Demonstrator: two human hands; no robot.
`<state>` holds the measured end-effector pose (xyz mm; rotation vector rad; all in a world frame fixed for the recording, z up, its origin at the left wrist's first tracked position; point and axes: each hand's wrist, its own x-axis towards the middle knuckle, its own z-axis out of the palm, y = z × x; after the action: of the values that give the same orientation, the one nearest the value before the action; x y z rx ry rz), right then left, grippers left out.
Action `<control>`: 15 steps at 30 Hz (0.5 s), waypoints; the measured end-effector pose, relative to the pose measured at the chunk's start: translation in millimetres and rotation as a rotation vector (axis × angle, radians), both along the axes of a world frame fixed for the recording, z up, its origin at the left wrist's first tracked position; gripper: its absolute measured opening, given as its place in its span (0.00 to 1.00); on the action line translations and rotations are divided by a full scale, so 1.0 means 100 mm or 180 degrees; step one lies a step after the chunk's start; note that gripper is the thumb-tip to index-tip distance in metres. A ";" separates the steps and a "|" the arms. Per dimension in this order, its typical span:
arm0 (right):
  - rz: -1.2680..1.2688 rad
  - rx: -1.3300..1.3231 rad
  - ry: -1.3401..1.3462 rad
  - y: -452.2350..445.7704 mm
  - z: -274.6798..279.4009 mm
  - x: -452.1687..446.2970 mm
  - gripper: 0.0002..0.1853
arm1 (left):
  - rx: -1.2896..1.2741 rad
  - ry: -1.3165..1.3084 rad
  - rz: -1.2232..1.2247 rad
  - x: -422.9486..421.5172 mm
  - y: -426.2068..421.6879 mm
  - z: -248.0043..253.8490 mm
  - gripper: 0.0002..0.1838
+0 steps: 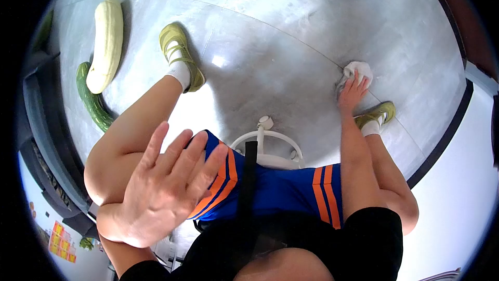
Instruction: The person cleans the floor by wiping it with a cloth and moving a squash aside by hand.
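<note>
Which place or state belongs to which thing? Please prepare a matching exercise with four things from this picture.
Things:
1. white cloth
2. left hand
3. long pale vegetable
4. olive-green shoes

Places or states:
A. beside a dark green vegetable
B. worn over white socks
C. under the right hand
D. fingers apart, holding nothing

Pairs: 1-C, 2-D, 3-A, 4-B

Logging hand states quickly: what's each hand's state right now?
Left hand: open, nothing visibly held.
Right hand: on the white cloth; grip cannot be told.
</note>
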<state>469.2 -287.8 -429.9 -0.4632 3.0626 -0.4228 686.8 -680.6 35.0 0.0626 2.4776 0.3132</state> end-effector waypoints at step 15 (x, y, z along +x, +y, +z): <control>0.2916 -0.0475 -0.0745 -3.25 0.48 1.54 0.31 | 0.0231 0.0232 -0.0539 -0.03 0.05 0.07 0.31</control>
<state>623.4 -612.4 -382.0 -1.5622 2.2597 -0.5801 683.7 -675.2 41.8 0.3172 2.5120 0.3331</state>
